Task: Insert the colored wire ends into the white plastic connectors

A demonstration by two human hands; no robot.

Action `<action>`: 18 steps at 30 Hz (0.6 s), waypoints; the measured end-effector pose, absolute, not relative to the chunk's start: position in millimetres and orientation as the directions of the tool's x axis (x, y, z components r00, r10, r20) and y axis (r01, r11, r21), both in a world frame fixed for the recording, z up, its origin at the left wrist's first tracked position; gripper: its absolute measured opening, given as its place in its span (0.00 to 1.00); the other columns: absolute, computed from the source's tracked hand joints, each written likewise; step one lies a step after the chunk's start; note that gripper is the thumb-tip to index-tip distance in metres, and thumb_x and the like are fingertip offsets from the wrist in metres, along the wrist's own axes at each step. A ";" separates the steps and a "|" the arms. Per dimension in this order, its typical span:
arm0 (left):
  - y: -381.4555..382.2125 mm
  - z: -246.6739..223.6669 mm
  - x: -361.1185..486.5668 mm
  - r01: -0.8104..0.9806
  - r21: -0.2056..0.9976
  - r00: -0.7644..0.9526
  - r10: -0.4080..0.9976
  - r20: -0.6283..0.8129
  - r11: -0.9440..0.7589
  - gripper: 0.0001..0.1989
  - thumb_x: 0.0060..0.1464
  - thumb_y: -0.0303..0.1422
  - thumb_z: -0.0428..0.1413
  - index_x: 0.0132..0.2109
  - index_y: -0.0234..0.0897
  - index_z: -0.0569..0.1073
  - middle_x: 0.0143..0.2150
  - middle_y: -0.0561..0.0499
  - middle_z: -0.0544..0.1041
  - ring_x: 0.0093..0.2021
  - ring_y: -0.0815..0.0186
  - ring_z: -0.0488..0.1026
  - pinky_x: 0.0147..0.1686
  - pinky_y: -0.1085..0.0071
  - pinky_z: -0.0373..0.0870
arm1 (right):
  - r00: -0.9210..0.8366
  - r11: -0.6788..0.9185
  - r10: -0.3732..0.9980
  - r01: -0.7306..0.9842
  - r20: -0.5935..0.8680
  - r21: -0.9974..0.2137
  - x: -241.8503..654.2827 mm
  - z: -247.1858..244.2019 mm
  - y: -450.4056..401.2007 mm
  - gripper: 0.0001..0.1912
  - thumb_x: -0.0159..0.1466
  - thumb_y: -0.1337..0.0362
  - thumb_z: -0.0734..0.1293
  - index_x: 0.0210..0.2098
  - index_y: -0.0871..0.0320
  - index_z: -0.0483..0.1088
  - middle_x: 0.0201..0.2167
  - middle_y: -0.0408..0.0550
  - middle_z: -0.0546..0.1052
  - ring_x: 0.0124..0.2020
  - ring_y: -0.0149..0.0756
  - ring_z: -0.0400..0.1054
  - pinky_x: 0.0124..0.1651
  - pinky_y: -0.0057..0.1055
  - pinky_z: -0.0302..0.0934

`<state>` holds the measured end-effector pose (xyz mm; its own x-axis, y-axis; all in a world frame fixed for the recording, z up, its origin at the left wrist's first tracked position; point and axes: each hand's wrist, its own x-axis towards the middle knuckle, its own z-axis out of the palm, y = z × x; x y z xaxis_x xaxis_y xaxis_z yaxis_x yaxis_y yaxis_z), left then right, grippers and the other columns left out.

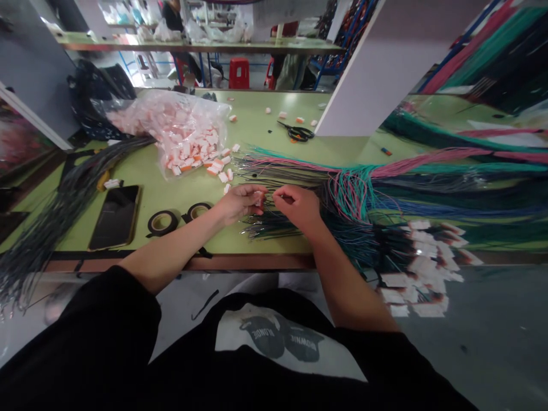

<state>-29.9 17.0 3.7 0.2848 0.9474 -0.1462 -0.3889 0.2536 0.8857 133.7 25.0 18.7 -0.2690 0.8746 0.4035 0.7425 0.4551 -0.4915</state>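
My left hand (242, 204) is closed on a small white and orange plastic connector (259, 200), held over the middle of the green table. Just right of it, my right hand (298, 206) pinches with its fingertips pointing at the connector; a thin wire seems to be between them, but it is too small to be sure. Beneath and behind both hands lie loose wire ends (282, 177), dark, pink and teal. A clear plastic bag (171, 123) spills more white and orange connectors (205, 145) beyond my left hand.
Two rolls of black tape (162, 222) and a phone (115, 217) lie left on the green table (240, 242). Black scissors (295, 131) lie near a white post (359, 74). Wire bundles (428, 162) stretch right; finished-looking connectors (428, 257) hang over the front edge. Grey wires (72, 188) lie far left.
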 end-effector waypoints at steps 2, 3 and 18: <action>16.7 3.1 -29.7 -0.384 0.887 0.291 0.946 -0.145 0.255 0.06 0.50 0.23 0.56 0.38 0.29 0.71 0.22 0.56 0.69 0.21 0.75 0.68 0.23 0.77 0.68 | -0.282 0.458 0.874 0.751 0.396 -0.476 134.0 19.1 24.9 0.09 0.53 0.62 0.61 0.25 0.55 0.73 0.21 0.42 0.73 0.23 0.30 0.61 0.27 0.26 0.50; 16.4 3.2 -29.5 -0.379 0.890 0.294 0.945 -0.146 0.255 0.06 0.50 0.23 0.56 0.38 0.29 0.71 0.22 0.56 0.69 0.21 0.75 0.69 0.23 0.77 0.67 | -0.290 0.460 0.873 0.755 0.391 -0.468 133.9 19.2 24.9 0.09 0.53 0.62 0.61 0.25 0.56 0.73 0.21 0.42 0.73 0.23 0.30 0.61 0.27 0.26 0.49; 14.8 1.4 -25.5 -0.184 0.974 0.243 0.966 -0.088 0.135 0.08 0.48 0.25 0.57 0.38 0.29 0.74 0.19 0.56 0.70 0.20 0.77 0.67 0.21 0.79 0.65 | -0.357 0.472 0.863 0.822 0.358 -0.320 127.6 19.8 21.7 0.09 0.54 0.63 0.60 0.25 0.55 0.72 0.22 0.43 0.74 0.25 0.31 0.62 0.26 0.28 0.46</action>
